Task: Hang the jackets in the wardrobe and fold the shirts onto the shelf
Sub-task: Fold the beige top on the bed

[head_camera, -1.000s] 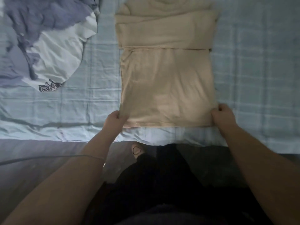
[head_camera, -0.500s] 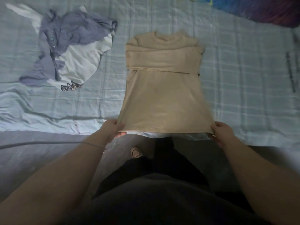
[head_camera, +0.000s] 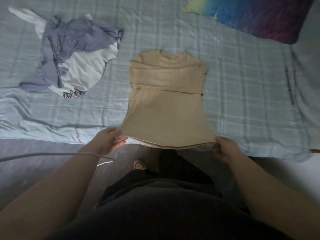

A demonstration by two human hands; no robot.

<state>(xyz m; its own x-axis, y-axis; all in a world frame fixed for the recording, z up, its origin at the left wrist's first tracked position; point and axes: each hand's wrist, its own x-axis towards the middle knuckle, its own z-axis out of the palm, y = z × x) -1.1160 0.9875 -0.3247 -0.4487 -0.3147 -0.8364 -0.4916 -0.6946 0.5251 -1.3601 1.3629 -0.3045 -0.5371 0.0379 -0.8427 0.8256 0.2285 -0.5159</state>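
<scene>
- Bedding on the bed [head_camera: 242, 101] is a pale blue checked sheet, creased in places, and all the clothes lie on it.
- The beige shirt [head_camera: 166, 108] lies lengthwise near the middle of the bed, with its collar at the far end and its hem at the near edge.
- Its sleeves are folded across the chest, making a flat band just below the collar.
- The left hand [head_camera: 108, 141] pinches the left corner of the hem, thumb on top and fingers underneath.
- The right hand [head_camera: 225, 149] grips the right corner of the hem, its fingers curled round the cloth.
- Between the two hands the hem is raised off the sheet and dips a little in the middle; the upper part of the shirt rests flat on the bed.
- A purple garment [head_camera: 74, 37] with buttons lies crumpled on a white shirt [head_camera: 84, 71] that has a dark print near its lower edge. The pair sit at the far left, well apart from the beige shirt.
- A many-coloured pillow [head_camera: 259, 16] lies at the far right corner of the bed.
- A grey cable [head_camera: 52, 154] runs in from the left towards the left forearm.
- One foot [head_camera: 138, 164] shows on the floor below the hem, beside dark trousers.
</scene>
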